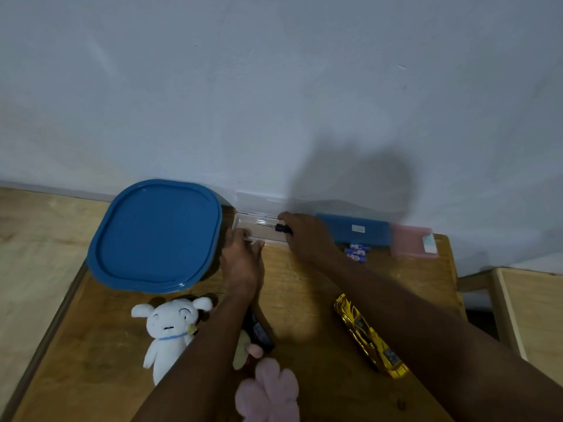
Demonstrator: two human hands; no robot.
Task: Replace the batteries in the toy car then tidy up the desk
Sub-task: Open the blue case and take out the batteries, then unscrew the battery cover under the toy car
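Note:
A gold toy car [370, 336] lies on the wooden desk [304, 287] at the right, partly under my right forearm. Blue batteries [356, 252] lie in front of a blue box [355, 229] at the back. A clear plastic case [259, 228] stands open against the wall. My left hand [243, 260] grips the case's near left edge. My right hand [307, 236] holds a black-handled screwdriver [281, 228] over the case, its thin shaft pointing left inside it. A black remote-like object [259, 332] lies under my left forearm.
A large blue lidded container [155, 236] fills the desk's back left. A pink box [414, 240] sits at the back right. A white plush [169, 327] and a pink plush [268, 391] lie at the front. A second wooden surface [530, 315] stands to the right.

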